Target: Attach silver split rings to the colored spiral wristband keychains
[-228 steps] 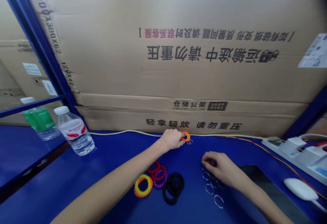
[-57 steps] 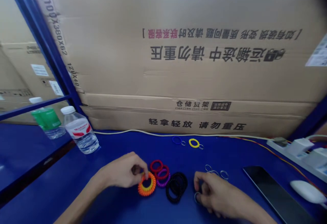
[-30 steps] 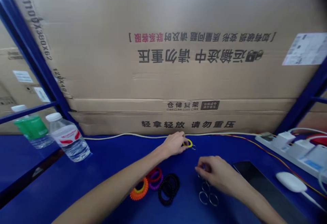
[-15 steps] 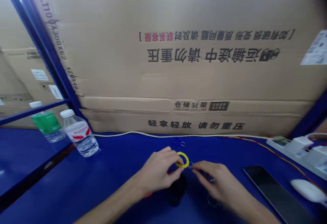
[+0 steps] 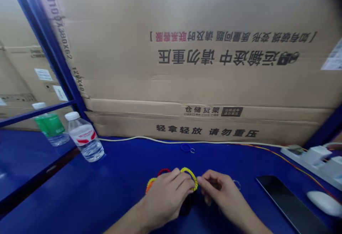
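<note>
Drawn inward since earlier: left-hand fingers clamped on a yellow coil bracelet; right-hand fingers pinched together just beside it at 3 o'clock.

Two bare hands are in view. Four spiral plastic wristbands can be counted: one yellow, one blue, one red and one orange-and-yellow. There are two small round metal key rings, two clear plastic water bottles, one flat black tablet, one white computer mouse and one white power strip
</note>
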{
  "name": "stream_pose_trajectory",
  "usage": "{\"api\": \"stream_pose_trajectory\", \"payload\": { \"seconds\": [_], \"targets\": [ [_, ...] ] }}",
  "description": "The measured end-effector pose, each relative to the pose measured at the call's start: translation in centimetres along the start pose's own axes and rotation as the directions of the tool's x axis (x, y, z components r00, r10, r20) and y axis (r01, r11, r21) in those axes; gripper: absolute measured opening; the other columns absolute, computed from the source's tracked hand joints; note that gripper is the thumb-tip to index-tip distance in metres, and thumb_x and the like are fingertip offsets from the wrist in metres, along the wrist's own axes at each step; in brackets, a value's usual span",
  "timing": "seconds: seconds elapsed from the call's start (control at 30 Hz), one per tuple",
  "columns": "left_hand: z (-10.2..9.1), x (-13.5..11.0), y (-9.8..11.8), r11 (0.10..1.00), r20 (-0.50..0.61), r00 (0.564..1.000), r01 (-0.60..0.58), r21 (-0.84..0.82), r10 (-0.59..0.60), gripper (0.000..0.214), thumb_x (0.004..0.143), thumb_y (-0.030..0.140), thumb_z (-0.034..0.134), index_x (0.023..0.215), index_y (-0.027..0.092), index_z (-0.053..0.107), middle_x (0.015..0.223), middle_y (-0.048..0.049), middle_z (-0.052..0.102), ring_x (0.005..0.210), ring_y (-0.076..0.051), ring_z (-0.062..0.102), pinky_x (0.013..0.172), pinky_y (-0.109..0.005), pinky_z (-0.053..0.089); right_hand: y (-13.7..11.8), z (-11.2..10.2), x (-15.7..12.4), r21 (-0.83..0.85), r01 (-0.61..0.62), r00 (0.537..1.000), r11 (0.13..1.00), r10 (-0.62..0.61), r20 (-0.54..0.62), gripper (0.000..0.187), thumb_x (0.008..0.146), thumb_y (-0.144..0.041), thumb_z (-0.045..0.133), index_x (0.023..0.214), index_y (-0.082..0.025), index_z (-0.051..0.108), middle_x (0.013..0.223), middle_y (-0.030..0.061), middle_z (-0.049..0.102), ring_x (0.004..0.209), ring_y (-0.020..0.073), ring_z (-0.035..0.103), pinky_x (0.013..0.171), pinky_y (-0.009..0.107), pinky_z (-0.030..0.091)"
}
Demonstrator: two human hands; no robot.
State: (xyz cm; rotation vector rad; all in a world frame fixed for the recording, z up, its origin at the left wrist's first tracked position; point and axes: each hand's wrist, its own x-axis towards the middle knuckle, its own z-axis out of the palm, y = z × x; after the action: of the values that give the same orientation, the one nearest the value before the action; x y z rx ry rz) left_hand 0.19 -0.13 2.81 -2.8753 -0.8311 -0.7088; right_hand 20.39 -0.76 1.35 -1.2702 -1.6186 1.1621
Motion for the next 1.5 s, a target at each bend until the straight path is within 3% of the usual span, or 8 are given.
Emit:
{"api": "stream_pose_trajectory", "payload": {
  "seconds": [0.17, 0.53, 0.67, 0.8, 1.07, 1.27, 1.37, 1.5],
  "targets": [
    [-0.1, -0.2, -0.6, 0.999, -0.007, 0.999, 0.039, -0.027, -0.039, 0.015, 0.098, 0.015, 0.043, 0.107, 0.018, 0.054, 0.097, -0.0043, 0.064, 0.081, -0.019, 0.053, 0.072, -0.030, 0.045, -0.1, -0.3, 0.2, 0.157, -0.007, 0.997, 0.988, -0.004, 0.073, 0.030, 0.090, -0.048, 0.051, 0.089, -0.019, 0.058, 0.069, -0.0006, 0.061, 0.055, 0.0134, 0.056, 0.054, 0.025, 0.046],
    [-0.4, -0.3, 0.7, 0.999, -0.026, 1.000, -0.002, -0.044, 0.001, 0.012, 0.097, 0.017, 0.046, 0.104, 0.017, 0.055, 0.097, -0.0040, 0.065, 0.083, -0.018, 0.055, 0.070, -0.028, 0.048, 0.3, -1.0, -0.6, -0.488, 0.394, 0.897, 0.779, -0.442, 0.019, 0.017, 0.090, -0.024, 0.049, 0.085, -0.020, 0.064, 0.076, 0.0021, 0.065, 0.068, 0.0161, 0.059, 0.066, 0.027, 0.043],
    [-0.1, -0.3, 1.0, 0.999, -0.037, 0.998, -0.048, -0.008, 0.047, 0.013, 0.097, 0.016, 0.045, 0.104, 0.016, 0.056, 0.099, -0.0052, 0.065, 0.083, -0.018, 0.056, 0.072, -0.028, 0.049, 0.3, -1.0, -0.2, -0.304, 0.139, 0.974, 0.942, -0.186, -0.131, 0.016, 0.085, -0.025, 0.049, 0.071, -0.020, 0.056, 0.061, -0.0022, 0.055, 0.055, 0.0132, 0.051, 0.054, 0.024, 0.040],
    [-0.3, -0.5, 0.5, 0.999, -0.003, 0.999, -0.052, 0.006, 0.052, 0.016, 0.095, 0.012, 0.047, 0.107, 0.016, 0.056, 0.105, -0.0060, 0.065, 0.088, -0.019, 0.056, 0.076, -0.030, 0.049, 0.2, -0.7, 0.2, -0.200, -0.010, 0.999, 0.980, 0.016, 0.030, 0.019, 0.087, -0.026, 0.044, 0.072, -0.020, 0.054, 0.055, -0.0049, 0.051, 0.045, 0.0111, 0.043, 0.045, 0.022, 0.033],
    [-0.4, -0.4, 0.8, 0.991, -0.067, 0.996, -0.071, -0.112, 0.064, 0.016, 0.092, 0.009, 0.048, 0.103, 0.017, 0.056, 0.099, -0.0034, 0.067, 0.084, -0.017, 0.057, 0.074, -0.026, 0.047, 0.6, -1.4, -0.7, -0.688, 0.367, 0.918, 0.626, -0.364, 0.158, 0.029, 0.094, -0.026, 0.040, 0.069, -0.020, 0.053, 0.067, 0.0002, 0.056, 0.060, 0.0140, 0.050, 0.059, 0.026, 0.032],
    [0.4, -0.5, 2.0, 0.963, -0.167, 0.948, -0.264, 0.061, 0.270, 0.010, 0.095, 0.015, 0.050, 0.092, 0.018, 0.059, 0.091, 0.0009, 0.071, 0.071, -0.013, 0.057, 0.057, -0.025, 0.037, 0.1, -1.6, -0.3, -0.239, -0.036, 0.993, 0.970, 0.009, -0.116, 0.048, 0.091, -0.046, 0.043, 0.052, -0.019, 0.046, 0.043, -0.0041, 0.040, 0.041, 0.0102, 0.037, 0.044, 0.024, 0.026],
    [0.2, -0.4, 2.2, 0.935, -0.154, 0.924, -0.337, 0.112, 0.351, 0.013, 0.095, 0.016, 0.052, 0.084, 0.019, 0.059, 0.088, 0.0035, 0.071, 0.067, -0.010, 0.056, 0.054, -0.025, 0.034, 0.3, -2.3, 0.5, 0.087, -0.238, 0.961, 0.967, 0.248, -0.120, 0.052, 0.089, -0.051, 0.043, 0.049, -0.019, 0.048, 0.033, -0.0072, 0.032, 0.031, 0.0069, 0.025, 0.036, 0.021, 0.018],
    [-1.4, -0.2, 0.0, 0.983, -0.032, 0.986, -0.164, -0.076, 0.162, 0.019, 0.096, 0.014, 0.046, 0.108, 0.019, 0.059, 0.097, -0.0010, 0.071, 0.080, -0.014, 0.059, 0.072, -0.024, 0.043, 0.8, -3.1, 1.2, 0.047, -0.181, 0.983, 0.982, 0.182, -0.029, 0.036, 0.083, -0.051, 0.054, 0.069, -0.018, 0.059, 0.052, -0.0036, 0.054, 0.034, 0.0076, 0.042, 0.032, 0.017, 0.025]
  ]
}}
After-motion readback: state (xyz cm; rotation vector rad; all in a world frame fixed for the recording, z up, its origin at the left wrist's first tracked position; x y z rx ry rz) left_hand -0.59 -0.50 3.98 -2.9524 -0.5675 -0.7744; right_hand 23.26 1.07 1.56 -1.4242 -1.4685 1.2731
